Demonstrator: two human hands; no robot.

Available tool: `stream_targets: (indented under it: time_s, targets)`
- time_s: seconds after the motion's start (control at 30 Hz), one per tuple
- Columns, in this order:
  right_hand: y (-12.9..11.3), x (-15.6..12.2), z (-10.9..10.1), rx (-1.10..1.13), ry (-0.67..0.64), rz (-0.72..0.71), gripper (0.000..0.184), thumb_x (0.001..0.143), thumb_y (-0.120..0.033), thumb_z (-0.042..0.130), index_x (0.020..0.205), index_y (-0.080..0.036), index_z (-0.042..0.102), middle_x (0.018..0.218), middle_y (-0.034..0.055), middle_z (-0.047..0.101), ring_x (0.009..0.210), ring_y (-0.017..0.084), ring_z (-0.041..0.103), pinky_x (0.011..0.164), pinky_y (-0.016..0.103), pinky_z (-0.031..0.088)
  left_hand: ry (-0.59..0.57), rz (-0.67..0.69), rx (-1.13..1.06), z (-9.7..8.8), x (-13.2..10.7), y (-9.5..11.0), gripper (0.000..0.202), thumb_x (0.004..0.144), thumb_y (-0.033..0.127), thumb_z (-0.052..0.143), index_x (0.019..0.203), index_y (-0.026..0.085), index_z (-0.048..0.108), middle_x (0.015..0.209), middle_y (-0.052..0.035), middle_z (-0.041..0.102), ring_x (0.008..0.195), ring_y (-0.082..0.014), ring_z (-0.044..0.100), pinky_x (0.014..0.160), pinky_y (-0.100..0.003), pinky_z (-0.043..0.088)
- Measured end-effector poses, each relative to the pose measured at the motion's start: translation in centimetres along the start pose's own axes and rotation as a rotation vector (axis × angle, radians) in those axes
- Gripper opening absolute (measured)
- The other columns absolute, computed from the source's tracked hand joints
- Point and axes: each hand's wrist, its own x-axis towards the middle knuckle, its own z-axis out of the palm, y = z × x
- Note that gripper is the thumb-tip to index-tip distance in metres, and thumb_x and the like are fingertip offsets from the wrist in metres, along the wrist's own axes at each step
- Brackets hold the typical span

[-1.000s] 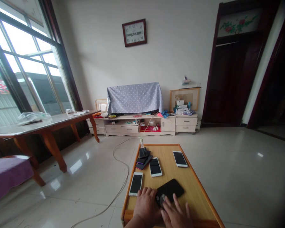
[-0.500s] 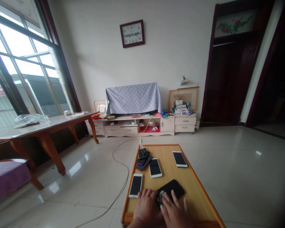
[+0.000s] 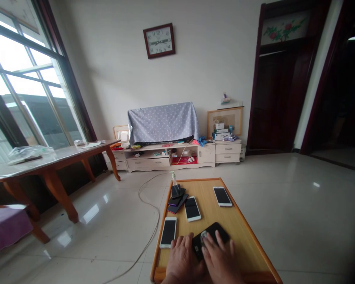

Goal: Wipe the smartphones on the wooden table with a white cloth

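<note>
A low wooden table (image 3: 242,240) stands in front of me with several phones on it. My left hand (image 3: 182,258) rests flat on the table's near end, its fingers against the left edge of a black phone (image 3: 214,232) that lies face down. My right hand (image 3: 221,260) lies over the near part of that phone with fingers stretched out; a fingertip is at a small round grey thing (image 3: 203,235) on the phone's back. Three white phones lie beyond: one at the left edge (image 3: 168,232), one in the middle (image 3: 193,208), one farther right (image 3: 222,196).
A stack of dark phones (image 3: 176,197) and a small pump bottle (image 3: 173,178) sit at the table's far left corner. A cable (image 3: 149,221) runs over the tiled floor. A long wooden table (image 3: 47,163) stands by the window at left, a TV cabinet (image 3: 177,156) against the far wall.
The view has shifted slightly. My right hand's fingers have slid a little farther up the black phone; my left hand stays beside it.
</note>
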Motion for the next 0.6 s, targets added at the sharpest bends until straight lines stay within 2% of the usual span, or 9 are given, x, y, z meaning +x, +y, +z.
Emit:
stream_targets:
  time_s: [0.07, 0.13, 0.3, 0.37, 0.43, 0.53, 0.6]
  targets:
    - [-1.8, -0.5, 0.5, 0.056, -0.084, -0.122, 0.055, 0.100, -0.055, 0.019, 0.147, -0.041, 0.044, 0.155, -0.0047, 0.040, 0.150, 0.033, 0.020, 0.116, 0.072, 0.006, -0.038, -0.007, 0.012, 0.1, 0.1, -0.1, 0.074, 0.073, 0.045, 0.053, 0.143, 0.022, 0.045, 0.136, -0.0093, 0.058, 0.126, -0.0303, 0.045, 0.112, -0.043, 0.024]
    - [-1.9, -0.2, 0.3, 0.070, -0.079, -0.138, 0.053, 0.101, -0.054, 0.019, 0.146, -0.042, 0.044, 0.154, -0.0047, 0.042, 0.150, 0.033, 0.020, 0.116, 0.072, 0.005, -0.044, -0.015, 0.020, 0.0, 0.1, 0.0, 0.074, 0.073, 0.044, 0.052, 0.143, 0.022, 0.045, 0.137, -0.0096, 0.058, 0.127, -0.0304, 0.045, 0.111, -0.043, 0.025]
    - [2.1, 2.5, -1.2, -0.001, 0.095, 0.162, 0.057, 0.101, -0.053, 0.016, 0.145, -0.037, 0.048, 0.154, -0.0040, 0.041, 0.150, 0.036, 0.018, 0.113, 0.075, 0.010, -0.007, -0.009, 0.029, -0.2, 0.1, 0.2, 0.085, 0.065, 0.052, 0.061, 0.143, 0.022, 0.045, 0.132, -0.0113, 0.060, 0.123, -0.0325, 0.048, 0.112, -0.044, 0.025]
    - [2.4, 2.8, -1.2, -0.011, 0.115, 0.198, 0.058, 0.100, -0.053, 0.017, 0.146, -0.035, 0.048, 0.155, -0.0032, 0.040, 0.150, 0.037, 0.017, 0.113, 0.075, 0.011, -0.006, -0.005, 0.033, 0.1, 0.2, 0.0, 0.089, 0.063, 0.052, 0.062, 0.145, 0.021, 0.043, 0.131, -0.0113, 0.060, 0.122, -0.0324, 0.049, 0.111, -0.044, 0.026]
    - [1.1, 2.4, -0.5, 0.009, 0.074, 0.123, 0.056, 0.100, -0.051, 0.020, 0.145, -0.036, 0.049, 0.155, -0.0030, 0.041, 0.150, 0.035, 0.018, 0.114, 0.073, 0.009, 0.001, -0.001, 0.037, 0.4, 0.4, -0.3, 0.089, 0.065, 0.052, 0.061, 0.146, 0.020, 0.042, 0.131, -0.0110, 0.060, 0.122, -0.0315, 0.049, 0.111, -0.044, 0.027]
    - [-2.2, 1.2, 0.7, 0.077, -0.038, -0.069, 0.051, 0.099, -0.045, 0.025, 0.143, -0.038, 0.050, 0.152, -0.0027, 0.045, 0.149, 0.032, 0.024, 0.117, 0.068, 0.002, -0.024, 0.001, 0.048, 0.8, 0.6, -0.8, 0.077, 0.077, 0.048, 0.052, 0.147, 0.020, 0.040, 0.134, -0.0113, 0.059, 0.122, -0.0297, 0.050, 0.111, -0.043, 0.027]
    - [-3.6, 1.0, 1.0, 0.106, -0.070, -0.125, 0.051, 0.099, -0.041, 0.026, 0.144, -0.038, 0.049, 0.151, -0.0027, 0.047, 0.148, 0.031, 0.025, 0.117, 0.068, 0.000, -0.040, -0.004, 0.049, 0.9, 0.6, -1.0, 0.073, 0.080, 0.045, 0.048, 0.148, 0.020, 0.040, 0.137, -0.0117, 0.058, 0.123, -0.0297, 0.050, 0.111, -0.044, 0.027]
